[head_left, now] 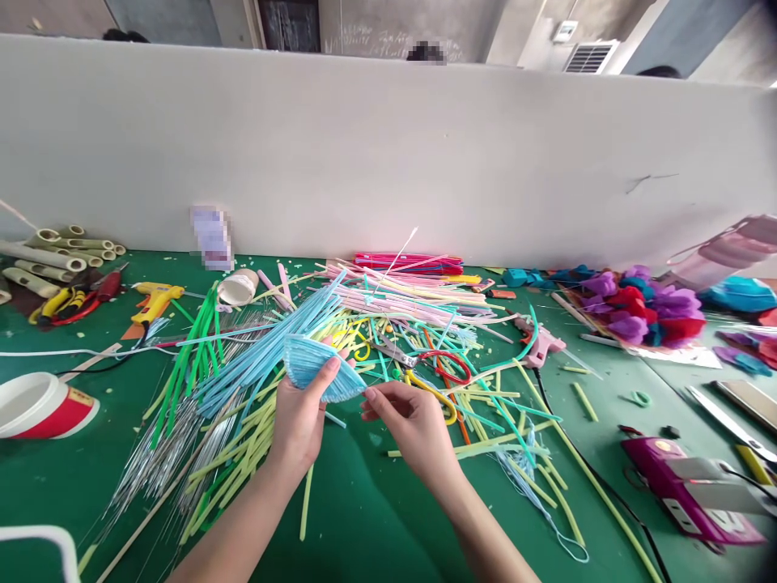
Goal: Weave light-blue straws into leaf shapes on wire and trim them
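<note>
A blue leaf-shaped piece (319,368), made of fuzzy stems laid side by side, is held up over the table. My left hand (303,413) grips its left part, with the thumb across the front. At its pointed right tip, my right hand (413,421) pinches with thumb and forefinger. Just behind lie a bundle of blue pipe cleaners (273,344) and loose yellow-green ones (248,453). Scissors with red and yellow handles (440,368) rest on the pile past my right hand.
Left are a yellow glue gun (154,304), pliers (64,304), bamboo tubes (61,251) and a paper cup (45,405). Right are a pink glue gun (540,340), fabric petals (643,304) and a purple power strip (692,490). A pale partition (388,154) stands behind the green table (376,526).
</note>
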`<state>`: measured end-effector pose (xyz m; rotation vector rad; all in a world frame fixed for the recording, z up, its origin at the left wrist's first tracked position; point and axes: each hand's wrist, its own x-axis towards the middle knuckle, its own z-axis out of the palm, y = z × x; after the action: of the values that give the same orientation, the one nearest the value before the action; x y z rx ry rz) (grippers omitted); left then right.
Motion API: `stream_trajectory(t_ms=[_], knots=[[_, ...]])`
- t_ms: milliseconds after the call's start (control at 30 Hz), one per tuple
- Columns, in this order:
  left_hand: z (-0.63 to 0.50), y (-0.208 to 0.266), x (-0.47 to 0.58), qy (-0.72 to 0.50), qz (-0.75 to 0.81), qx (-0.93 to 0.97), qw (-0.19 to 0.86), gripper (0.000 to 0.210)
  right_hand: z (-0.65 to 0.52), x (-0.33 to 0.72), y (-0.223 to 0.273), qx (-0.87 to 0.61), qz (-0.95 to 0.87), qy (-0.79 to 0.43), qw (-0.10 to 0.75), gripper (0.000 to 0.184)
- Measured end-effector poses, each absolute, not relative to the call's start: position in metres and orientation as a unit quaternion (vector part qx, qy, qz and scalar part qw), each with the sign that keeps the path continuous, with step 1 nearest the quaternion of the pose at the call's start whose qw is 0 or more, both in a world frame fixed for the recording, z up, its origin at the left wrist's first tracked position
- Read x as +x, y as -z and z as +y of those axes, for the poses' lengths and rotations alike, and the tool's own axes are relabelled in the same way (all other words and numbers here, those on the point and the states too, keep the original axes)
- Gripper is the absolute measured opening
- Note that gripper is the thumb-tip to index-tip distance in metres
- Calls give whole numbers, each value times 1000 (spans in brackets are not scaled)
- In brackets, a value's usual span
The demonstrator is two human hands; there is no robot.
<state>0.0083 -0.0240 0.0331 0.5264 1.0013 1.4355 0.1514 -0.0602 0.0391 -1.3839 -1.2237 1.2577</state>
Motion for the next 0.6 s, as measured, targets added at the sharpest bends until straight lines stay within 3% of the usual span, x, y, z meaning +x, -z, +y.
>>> stream_trajectory(t_ms=[333, 600], knots=[[-38, -36, 11, -646, 479, 356, 476, 45, -55, 146, -44, -582, -452, -521, 431, 36], [-54, -28, -11, -546, 431, 546, 467, 34, -51, 148, -45, -541, -469, -526, 459, 36]])
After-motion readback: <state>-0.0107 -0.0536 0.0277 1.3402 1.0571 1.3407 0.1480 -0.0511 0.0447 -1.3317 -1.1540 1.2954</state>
